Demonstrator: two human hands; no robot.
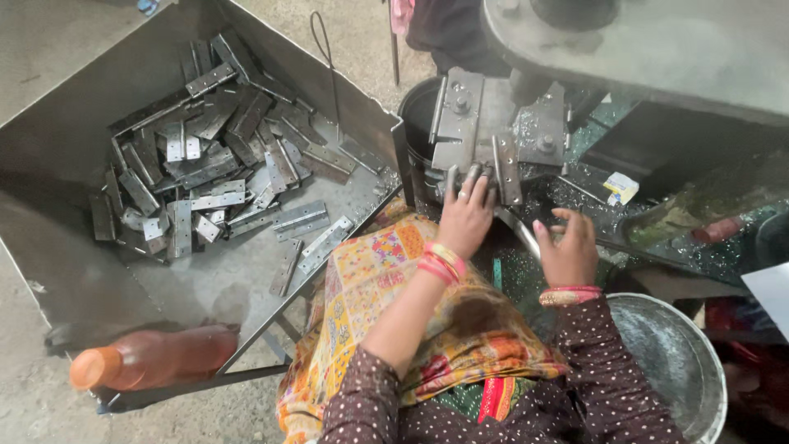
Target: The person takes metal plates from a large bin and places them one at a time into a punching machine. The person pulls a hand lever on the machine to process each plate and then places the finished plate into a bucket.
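Flat grey metal hinge [503, 168] under left hand [465, 215]

Both hands at the metal fixture

Left hand [465, 215] presses flat on the metal fixture [485, 131]; right hand [567, 247] hovers beside it, fingers [552, 224] curled loosely.

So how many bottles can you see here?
1. An orange bottle lies on its side at the bottom left, below the metal tray of hinges. A reddish thing at the right edge might be another; too blurred to tell.
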